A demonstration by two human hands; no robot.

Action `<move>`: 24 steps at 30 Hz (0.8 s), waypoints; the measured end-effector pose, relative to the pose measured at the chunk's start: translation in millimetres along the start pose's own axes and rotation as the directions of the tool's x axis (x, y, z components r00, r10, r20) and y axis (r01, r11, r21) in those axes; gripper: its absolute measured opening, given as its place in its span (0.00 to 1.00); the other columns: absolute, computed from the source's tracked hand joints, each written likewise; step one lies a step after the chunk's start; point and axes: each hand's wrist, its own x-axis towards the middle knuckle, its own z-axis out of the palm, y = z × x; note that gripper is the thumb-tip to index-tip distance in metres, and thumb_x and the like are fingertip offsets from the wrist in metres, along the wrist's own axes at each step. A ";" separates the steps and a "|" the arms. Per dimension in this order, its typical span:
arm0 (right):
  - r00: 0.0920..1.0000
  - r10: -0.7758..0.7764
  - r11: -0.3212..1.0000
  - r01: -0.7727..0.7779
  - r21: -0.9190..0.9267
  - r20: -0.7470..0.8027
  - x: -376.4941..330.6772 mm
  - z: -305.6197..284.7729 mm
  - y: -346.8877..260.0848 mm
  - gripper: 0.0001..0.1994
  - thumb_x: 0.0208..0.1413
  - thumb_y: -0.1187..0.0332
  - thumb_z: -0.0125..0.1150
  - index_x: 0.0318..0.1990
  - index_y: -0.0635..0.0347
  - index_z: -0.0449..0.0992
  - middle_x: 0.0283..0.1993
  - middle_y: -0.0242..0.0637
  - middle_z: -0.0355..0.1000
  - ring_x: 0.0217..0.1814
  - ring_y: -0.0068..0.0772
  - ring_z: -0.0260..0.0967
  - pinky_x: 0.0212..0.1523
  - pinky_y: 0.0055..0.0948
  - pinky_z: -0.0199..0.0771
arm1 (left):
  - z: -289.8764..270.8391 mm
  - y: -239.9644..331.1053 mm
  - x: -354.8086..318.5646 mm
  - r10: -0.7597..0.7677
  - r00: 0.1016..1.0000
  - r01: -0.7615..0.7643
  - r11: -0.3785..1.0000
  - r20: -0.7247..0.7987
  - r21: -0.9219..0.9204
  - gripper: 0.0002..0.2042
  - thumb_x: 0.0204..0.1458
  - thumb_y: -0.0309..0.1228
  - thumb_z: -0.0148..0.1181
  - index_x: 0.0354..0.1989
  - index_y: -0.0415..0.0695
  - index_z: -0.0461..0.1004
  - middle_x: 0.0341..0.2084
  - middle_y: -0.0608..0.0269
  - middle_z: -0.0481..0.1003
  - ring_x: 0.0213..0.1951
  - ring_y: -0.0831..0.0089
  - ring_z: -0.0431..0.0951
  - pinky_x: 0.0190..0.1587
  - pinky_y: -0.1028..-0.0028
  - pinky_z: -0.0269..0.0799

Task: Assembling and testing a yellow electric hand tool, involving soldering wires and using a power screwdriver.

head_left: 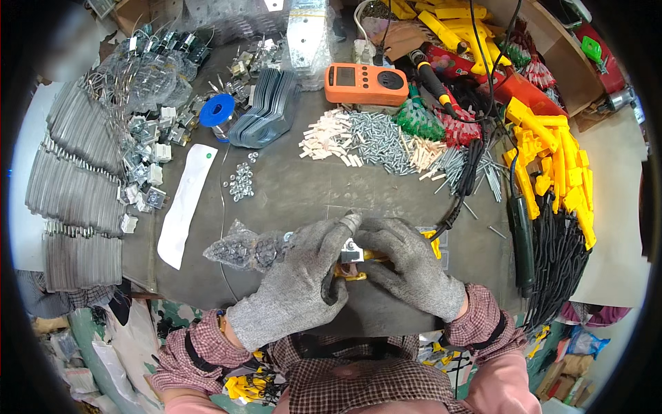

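Note:
Both my hands wear grey knit gloves and meet near the table's front edge. My left hand (pixel 293 283) is closed, thumb and fingers on a small white-and-silver boxy part (pixel 352 252). My right hand (pixel 417 265) curls in from the other side, its fingers closed on a yellow plastic piece (pixel 355 277) just below and beside that part. The fingers hide much of both pieces, so how they join cannot be seen. Beside my left hand lies a clear plastic bag of small dark pieces (pixel 241 250). Another yellow piece (pixel 433 241) sits behind my right hand.
Stacked metal plates (pixel 83 186) line the left side. Small nuts (pixel 240 183), a blue spool (pixel 217 110), screws (pixel 379 141) and an orange meter (pixel 365 84) lie farther back. At right are yellow handles (pixel 558 159), black cables (pixel 558 262) and a dark-handled tool (pixel 522 241).

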 end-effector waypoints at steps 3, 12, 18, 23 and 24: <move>0.999 -0.038 0.999 0.037 -0.022 -0.020 -1.6 1.7 1.8 0.27 0.49 0.68 0.70 0.59 0.54 0.73 0.61 0.44 0.71 0.61 0.52 0.69 0.62 0.50 0.68 | 5.3 -1.3 3.9 0.008 0.999 -0.008 1.000 -0.033 -0.007 0.44 0.42 0.23 0.63 0.73 0.43 0.53 0.56 0.41 0.66 0.58 0.41 0.68 0.61 0.50 0.66; 0.996 -0.035 0.997 0.040 0.065 -0.078 -1.0 6.6 0.1 0.26 0.49 0.68 0.70 0.57 0.56 0.73 0.61 0.45 0.69 0.60 0.53 0.69 0.59 0.49 0.68 | 1.6 3.7 12.7 0.001 0.999 0.000 1.000 -0.044 0.017 0.39 0.43 0.18 0.60 0.70 0.37 0.58 0.52 0.42 0.69 0.53 0.44 0.71 0.57 0.53 0.69; 0.995 0.002 1.000 -0.002 -0.004 -0.102 -3.5 10.9 -8.8 0.25 0.49 0.70 0.69 0.57 0.58 0.72 0.61 0.46 0.68 0.60 0.54 0.69 0.59 0.50 0.68 | -7.7 9.3 11.3 -0.031 0.999 0.030 0.999 0.044 0.029 0.41 0.44 0.20 0.63 0.72 0.39 0.55 0.56 0.41 0.67 0.58 0.42 0.68 0.62 0.51 0.65; 0.995 -0.003 1.000 0.004 0.004 -0.100 -7.6 12.2 -6.2 0.24 0.48 0.71 0.69 0.55 0.57 0.74 0.59 0.46 0.68 0.59 0.54 0.70 0.59 0.49 0.69 | -10.6 6.7 1.2 0.006 0.993 -0.010 0.999 0.122 0.036 0.42 0.46 0.23 0.67 0.73 0.43 0.54 0.61 0.40 0.63 0.63 0.40 0.65 0.66 0.49 0.62; 0.996 -0.007 1.000 0.010 0.026 -0.083 -7.8 10.6 -6.0 0.23 0.48 0.71 0.69 0.54 0.57 0.75 0.59 0.46 0.69 0.58 0.53 0.70 0.59 0.49 0.69 | -6.5 6.4 -1.2 0.022 0.994 -0.031 0.996 0.109 0.085 0.43 0.47 0.25 0.67 0.73 0.43 0.52 0.59 0.42 0.64 0.62 0.41 0.65 0.65 0.48 0.62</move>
